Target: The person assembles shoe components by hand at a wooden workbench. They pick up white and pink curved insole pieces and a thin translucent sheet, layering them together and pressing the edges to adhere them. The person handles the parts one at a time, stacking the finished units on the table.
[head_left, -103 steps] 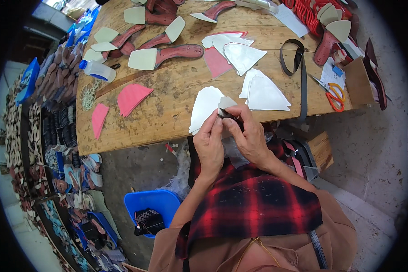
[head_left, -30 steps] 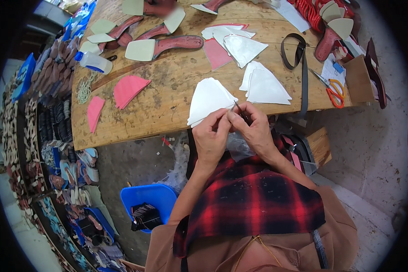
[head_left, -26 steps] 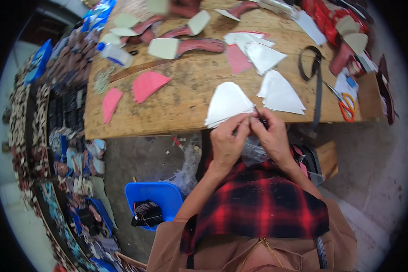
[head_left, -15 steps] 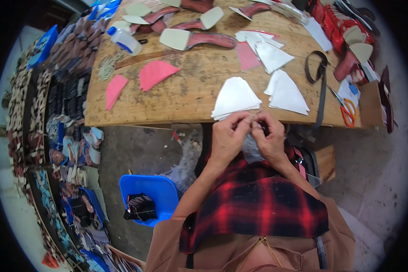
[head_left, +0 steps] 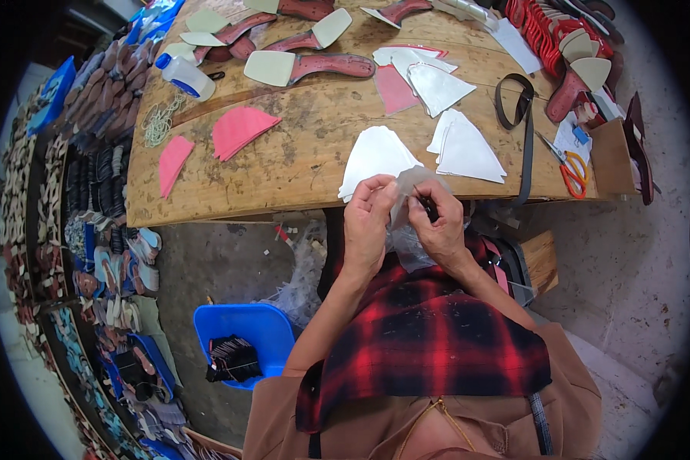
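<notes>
At the front edge of the wooden table, my left hand (head_left: 366, 226) and my right hand (head_left: 440, 230) pinch a thin, translucent plastic sheet (head_left: 411, 247). It stands up between the fingertips and hangs down toward my lap. Whether it is a bag or a single film, I cannot tell. Just beyond my left hand lies a stack of white curved-edge pieces (head_left: 376, 157). A second white stack (head_left: 469, 149) is to its right, beyond my right hand. Pink pieces of similar shape (head_left: 241, 132) lie in a pile further left, with a smaller pink piece (head_left: 176, 165) beside them.
Shoe forms with pale pads (head_left: 307, 69) lie across the back of the table (head_left: 299, 172). A white bottle (head_left: 185, 77) stands at left. Orange-handled scissors (head_left: 573, 175) and a dark strap (head_left: 524, 153) lie at right. A blue bin (head_left: 244, 314) sits on the floor.
The plastic sheet has come up between my fingers and shows more above them. My hands have moved slightly apart. The whole view has shifted a little.
</notes>
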`<action>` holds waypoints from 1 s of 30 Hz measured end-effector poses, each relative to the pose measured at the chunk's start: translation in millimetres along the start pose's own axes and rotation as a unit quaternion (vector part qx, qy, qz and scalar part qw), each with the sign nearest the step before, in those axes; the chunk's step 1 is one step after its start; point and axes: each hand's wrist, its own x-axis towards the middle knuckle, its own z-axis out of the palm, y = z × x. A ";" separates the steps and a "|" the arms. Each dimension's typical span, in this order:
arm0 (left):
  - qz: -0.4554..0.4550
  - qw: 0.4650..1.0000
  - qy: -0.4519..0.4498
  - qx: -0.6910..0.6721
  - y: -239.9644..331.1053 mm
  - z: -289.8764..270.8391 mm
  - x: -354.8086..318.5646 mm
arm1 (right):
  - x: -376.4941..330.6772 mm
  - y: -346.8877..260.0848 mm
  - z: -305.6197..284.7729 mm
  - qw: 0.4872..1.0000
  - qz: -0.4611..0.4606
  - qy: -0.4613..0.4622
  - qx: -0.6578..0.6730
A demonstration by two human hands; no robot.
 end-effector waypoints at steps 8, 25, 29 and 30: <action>-0.021 0.995 0.004 -0.102 -20.3 -13.1 9.1 | -0.1 8.2 7.1 0.997 -0.075 -0.016 -0.006; 0.109 0.984 0.101 -0.099 16.6 -39.2 52.4 | -27.6 9.1 3.1 0.985 0.127 -0.093 0.077; 0.139 0.978 0.144 -0.065 21.2 -46.7 52.9 | -50.0 33.9 -17.1 0.986 0.147 -0.078 0.018; 0.154 0.973 0.158 -0.062 22.8 -48.9 54.7 | -55.3 37.3 -23.2 0.986 0.148 -0.078 -0.013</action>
